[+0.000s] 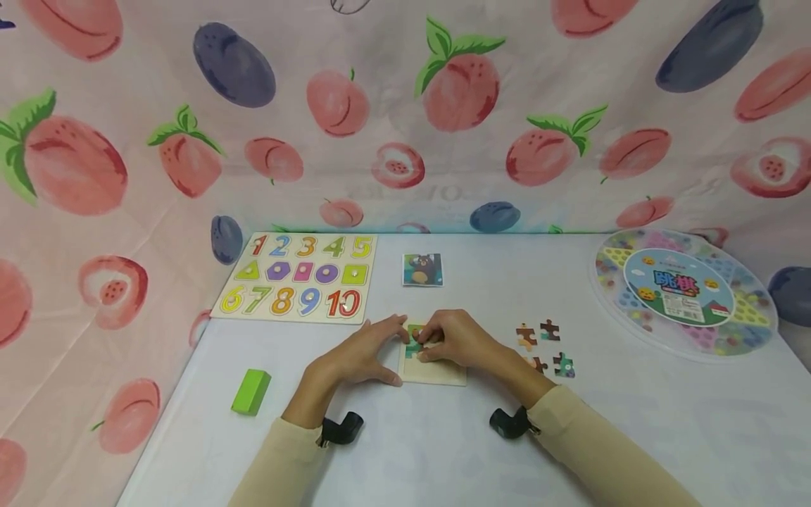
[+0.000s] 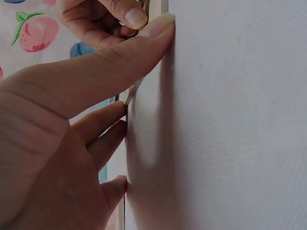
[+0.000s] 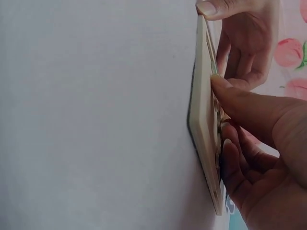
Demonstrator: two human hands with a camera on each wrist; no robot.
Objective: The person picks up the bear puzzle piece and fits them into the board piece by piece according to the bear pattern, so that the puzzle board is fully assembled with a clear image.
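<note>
A small wooden jigsaw board [image 1: 437, 374] lies flat in the middle of the table, with green-and-teal jigsaw pieces [image 1: 413, 339] fitted at its upper left. My left hand [image 1: 360, 352] rests at the board's left side, thumb at the near corner and forefinger by the far one, fingers spread. Over the board, my right hand [image 1: 459, 339] pinches a brown jigsaw piece [image 1: 434, 343] that its fingers mostly hide. Seen from the right wrist, the right thumb [image 3: 240, 98] and curled fingertips touch the board's top face. Several loose jigsaw pieces [image 1: 550, 329] lie right of the board, partly behind the right forearm.
A picture card of a bear [image 1: 422, 270] lies beyond the board. At the back left is a number-and-shape puzzle board [image 1: 294, 278], with a green block [image 1: 250, 392] nearer me. A round Chinese checkers box [image 1: 684, 292] sits at the back right, by the fruit-patterned cloth [image 1: 393, 91].
</note>
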